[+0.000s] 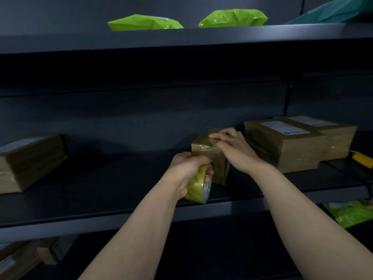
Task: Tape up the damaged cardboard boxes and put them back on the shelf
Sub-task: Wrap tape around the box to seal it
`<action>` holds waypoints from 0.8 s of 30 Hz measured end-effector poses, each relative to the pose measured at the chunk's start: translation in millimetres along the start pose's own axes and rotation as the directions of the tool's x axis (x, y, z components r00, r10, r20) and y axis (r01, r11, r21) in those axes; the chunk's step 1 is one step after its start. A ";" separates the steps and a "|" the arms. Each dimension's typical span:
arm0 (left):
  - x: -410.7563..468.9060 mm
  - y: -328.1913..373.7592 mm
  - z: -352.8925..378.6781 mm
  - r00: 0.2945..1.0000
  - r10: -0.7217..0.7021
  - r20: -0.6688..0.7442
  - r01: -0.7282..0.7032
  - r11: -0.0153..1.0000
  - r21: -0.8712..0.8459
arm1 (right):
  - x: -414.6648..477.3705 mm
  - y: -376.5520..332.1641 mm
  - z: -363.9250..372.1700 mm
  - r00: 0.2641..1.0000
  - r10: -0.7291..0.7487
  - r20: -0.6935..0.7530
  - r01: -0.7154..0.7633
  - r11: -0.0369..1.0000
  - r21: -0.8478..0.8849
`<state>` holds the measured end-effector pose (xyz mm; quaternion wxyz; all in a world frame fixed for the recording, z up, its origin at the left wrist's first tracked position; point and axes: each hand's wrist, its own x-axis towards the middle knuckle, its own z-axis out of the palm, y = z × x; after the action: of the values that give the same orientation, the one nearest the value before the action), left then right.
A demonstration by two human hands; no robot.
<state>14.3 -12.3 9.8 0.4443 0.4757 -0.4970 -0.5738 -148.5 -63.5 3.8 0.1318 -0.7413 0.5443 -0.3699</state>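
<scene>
Left hand (186, 168) | we clutch yellowish tape roll (198, 186), feeding tape | right hand (232, 147) | fingers flat, steadying small brown tape-wrapped cardboard box (210, 152) on dark metal shelf (101, 190)

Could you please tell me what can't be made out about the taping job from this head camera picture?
- Small box: the right hand hides its top, the left hand and tape roll its lower front, so any damage is unseen.
- Labels on the stacked boxes: print too small.
- Yellow tool: cut off by the right edge.
- Lower-shelf boxes: dark, blurred.
</scene>
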 end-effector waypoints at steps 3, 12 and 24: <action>-2.1 1.0 0.0 1.000 -0.009 -0.014 0.009 1.000 0.009 | -3.5 -3.9 -0.9 0.997 0.045 0.056 -0.061 0.938 0.341; -24.4 13.7 -3.5 1.000 0.007 -0.001 -0.007 0.997 0.070 | -30.7 3.3 -4.6 0.996 -0.070 0.063 0.057 0.980 0.189; -80.5 90.2 -32.4 0.948 0.316 0.027 -0.311 0.943 -0.122 | -16.1 -78.1 -17.7 0.993 -0.040 0.114 0.012 0.971 0.238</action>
<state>61.9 52.0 106.1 0.5452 0.3505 -0.5424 -0.5345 -107.5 -16.1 56.2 0.2462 -0.7478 0.4780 -0.3895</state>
